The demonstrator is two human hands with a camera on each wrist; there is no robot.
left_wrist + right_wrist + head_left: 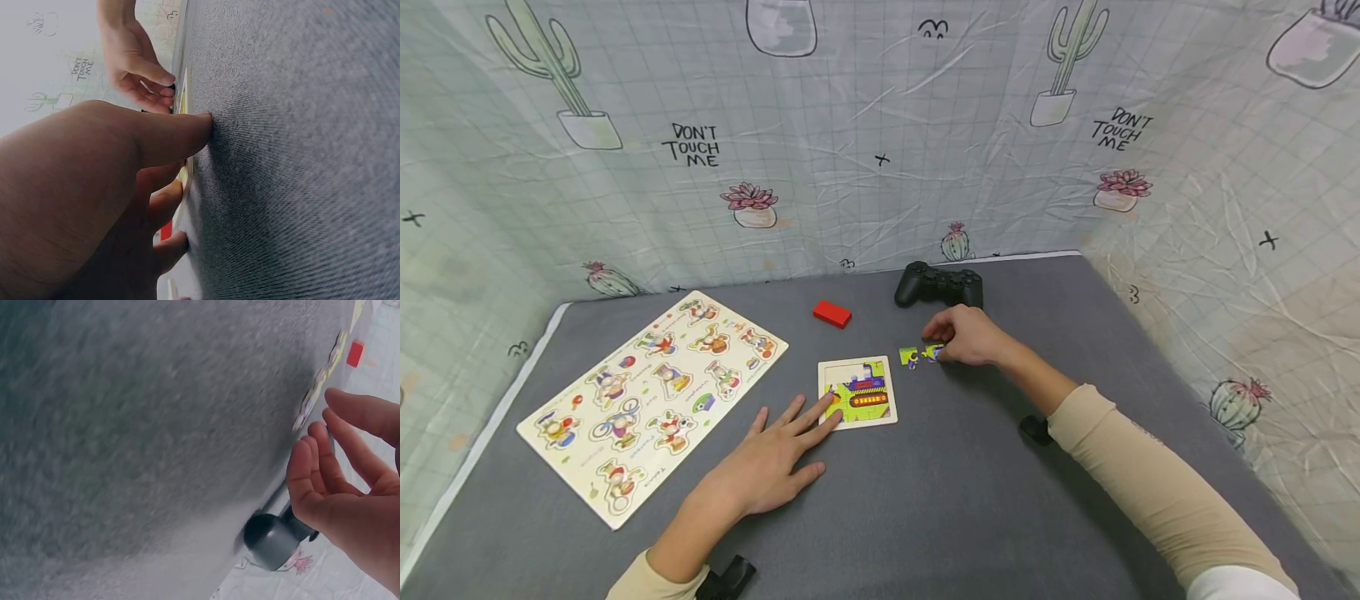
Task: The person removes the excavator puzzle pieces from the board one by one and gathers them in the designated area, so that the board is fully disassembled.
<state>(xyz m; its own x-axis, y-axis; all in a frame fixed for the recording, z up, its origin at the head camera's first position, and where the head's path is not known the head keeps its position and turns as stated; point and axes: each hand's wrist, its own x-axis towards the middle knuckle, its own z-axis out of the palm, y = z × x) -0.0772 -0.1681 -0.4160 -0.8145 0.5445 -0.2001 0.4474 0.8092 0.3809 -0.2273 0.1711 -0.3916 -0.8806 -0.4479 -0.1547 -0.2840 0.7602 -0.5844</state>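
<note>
A small square jigsaw puzzle (857,393) in a pale wooden frame shows a tracked vehicle in purple, orange and yellow-green. My left hand (767,467) lies spread flat, two fingertips resting on the puzzle's left side; in the left wrist view its thumb (181,134) touches the cloth. Right of the frame, loose on the table, are a green jigsaw piece (908,357) and another green-and-purple piece (933,352) partly covered by my right hand (972,335). Seen from the right wrist, that hand's fingers (303,465) bend loosely near the loose pieces (322,381), thumb apart, with nothing visibly between them.
A large picture board (651,400) with several figures lies at the left. Behind the puzzle sits a red block (832,314), and a black game controller (938,285) lies just beyond my right hand. A printed cloth (850,125) hangs behind the grey table.
</note>
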